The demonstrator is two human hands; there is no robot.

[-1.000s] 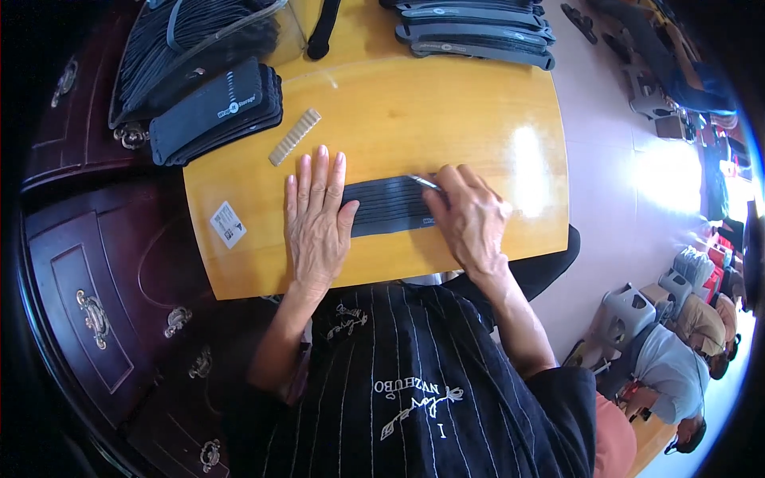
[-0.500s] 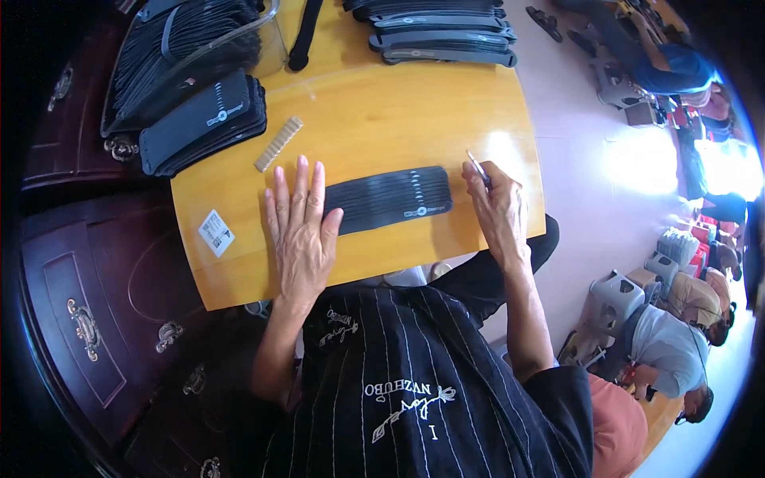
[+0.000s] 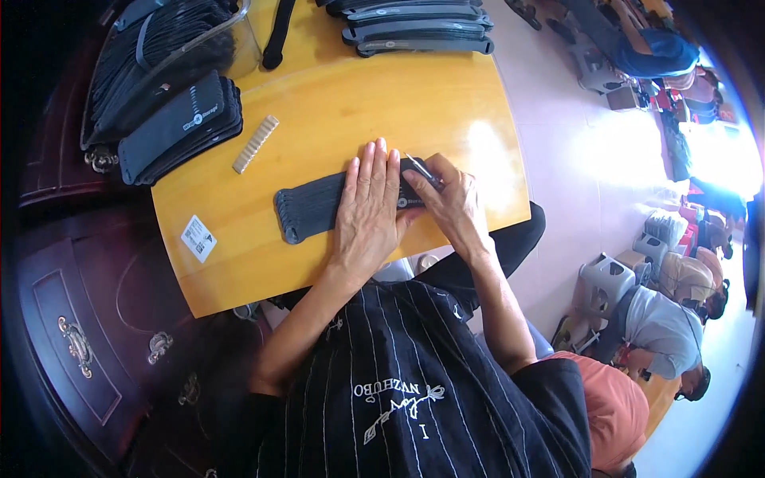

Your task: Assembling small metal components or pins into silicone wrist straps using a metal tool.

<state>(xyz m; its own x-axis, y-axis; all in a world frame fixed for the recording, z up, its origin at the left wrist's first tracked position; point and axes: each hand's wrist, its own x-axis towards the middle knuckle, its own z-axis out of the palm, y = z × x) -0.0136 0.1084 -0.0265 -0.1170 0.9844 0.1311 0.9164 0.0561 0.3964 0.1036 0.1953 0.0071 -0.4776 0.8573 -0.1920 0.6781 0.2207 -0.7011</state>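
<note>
A fanned row of dark grey fabric-like strips [image 3: 307,211] with small white prints lies on the yellow table in front of me. My left hand [image 3: 366,207] rests flat across its middle and right part, fingers stretched out side by side, hiding part of it. At its right end, my right hand [image 3: 457,203] is closed round a slim pen-like tool [image 3: 422,170] with a pointed tip. That tip points up and to the left, beside my left fingertips. My right fingers touch or hover over the strips' right end; I cannot tell which.
A small ridged beige bar [image 3: 256,144] and a white label [image 3: 198,238] lie on the table [image 3: 335,103]. Stacked dark strips [image 3: 179,127] and a clear bin [image 3: 249,36] stand at the far left, more stacks [image 3: 422,32] at the back. Other people sit to the right.
My left hand has moved right, from the strips' left end onto their middle. My right hand has come left with the tool to their right end. The view has shifted slightly.
</note>
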